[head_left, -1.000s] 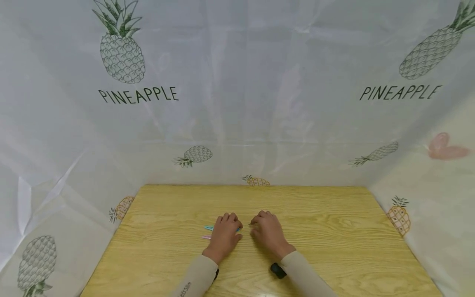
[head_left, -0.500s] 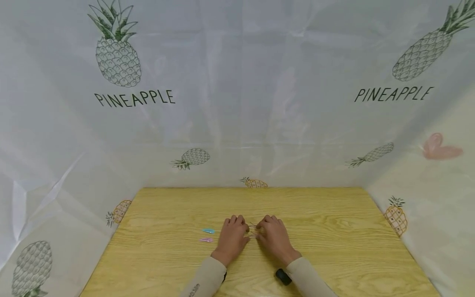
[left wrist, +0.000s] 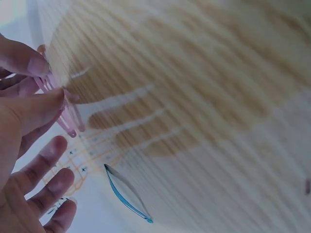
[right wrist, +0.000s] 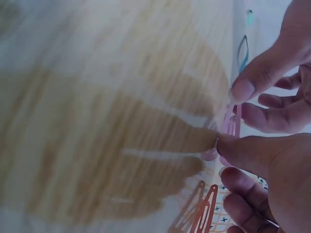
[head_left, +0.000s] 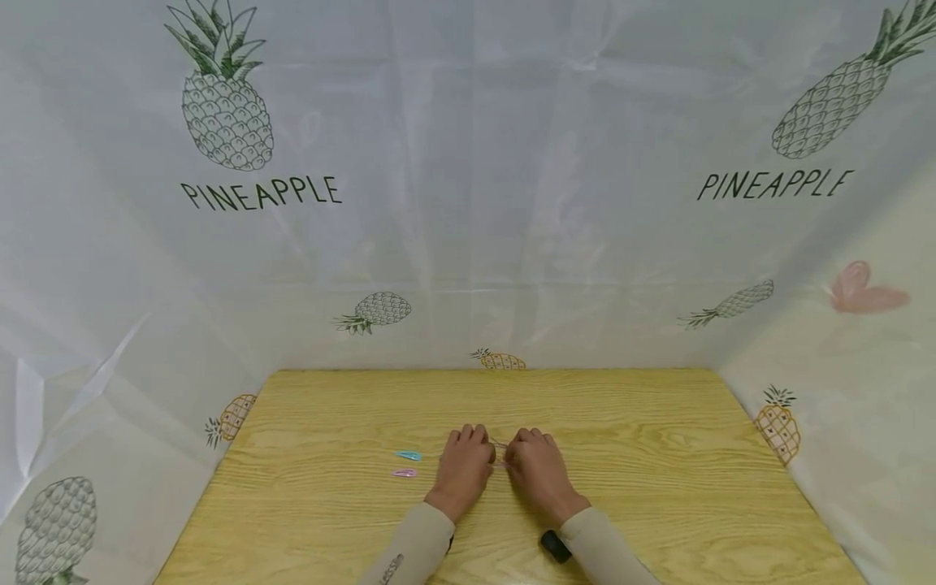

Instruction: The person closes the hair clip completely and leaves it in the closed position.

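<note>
Left hand (head_left: 462, 469) and right hand (head_left: 541, 470) each pinch a pink clip (right wrist: 237, 124) between thumb and fingers; handling appears unfinished. Left of it, a blue clip (head_left: 409, 456) and second pink clip (head_left: 404, 473) rest on the tabletop (head_left: 629, 455). Nearby: orange clip (right wrist: 210, 206). Blur prevents confirming closure.

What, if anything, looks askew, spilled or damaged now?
Nothing stands out on the table: a blue clip and a pink clip lie apart, too small to judge for damage. The backdrop is creased at left.
</note>
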The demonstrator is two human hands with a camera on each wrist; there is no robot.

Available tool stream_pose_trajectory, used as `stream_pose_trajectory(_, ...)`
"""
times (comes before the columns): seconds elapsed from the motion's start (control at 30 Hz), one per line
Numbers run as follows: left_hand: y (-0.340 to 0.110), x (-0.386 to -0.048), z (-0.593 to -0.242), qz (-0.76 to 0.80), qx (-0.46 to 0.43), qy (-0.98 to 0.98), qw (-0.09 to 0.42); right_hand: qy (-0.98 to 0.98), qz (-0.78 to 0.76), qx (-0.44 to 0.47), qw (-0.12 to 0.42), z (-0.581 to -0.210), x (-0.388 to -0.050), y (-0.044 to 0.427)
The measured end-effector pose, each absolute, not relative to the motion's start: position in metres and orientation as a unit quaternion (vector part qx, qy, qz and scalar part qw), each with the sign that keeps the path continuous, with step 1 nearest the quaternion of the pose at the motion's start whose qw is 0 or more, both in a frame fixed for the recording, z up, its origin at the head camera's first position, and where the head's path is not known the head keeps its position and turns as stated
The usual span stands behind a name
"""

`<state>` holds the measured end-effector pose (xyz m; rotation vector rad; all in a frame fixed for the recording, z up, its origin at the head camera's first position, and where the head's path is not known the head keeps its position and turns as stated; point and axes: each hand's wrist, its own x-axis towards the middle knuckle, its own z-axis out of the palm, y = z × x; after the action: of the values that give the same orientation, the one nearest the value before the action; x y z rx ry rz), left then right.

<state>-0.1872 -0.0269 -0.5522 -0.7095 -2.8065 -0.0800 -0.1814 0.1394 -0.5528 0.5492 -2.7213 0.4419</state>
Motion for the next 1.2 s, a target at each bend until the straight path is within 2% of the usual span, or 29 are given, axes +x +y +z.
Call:
stream_pose_trajectory(0.47,-0.043,-0.174,-0.553,-0.016,-0.226,-0.963,0.145,-0.95,0.178,0.208,0.15,-0.547,-0.175,0.133)
stream_pose_trajectory(0.8,-0.063,-0.162,-0.545,-0.082,-0.237,-0.954,0.165,-0.926,0.226,0.271,0.132,-0.539,-0.171,0.128)
stream_pose_trajectory(1.2,-0.094,-0.155,-0.536,-0.236,-0.274,-0.927,0.101,-0.877,0.298,0.373,0.064,-0.535,-0.171,0.126)
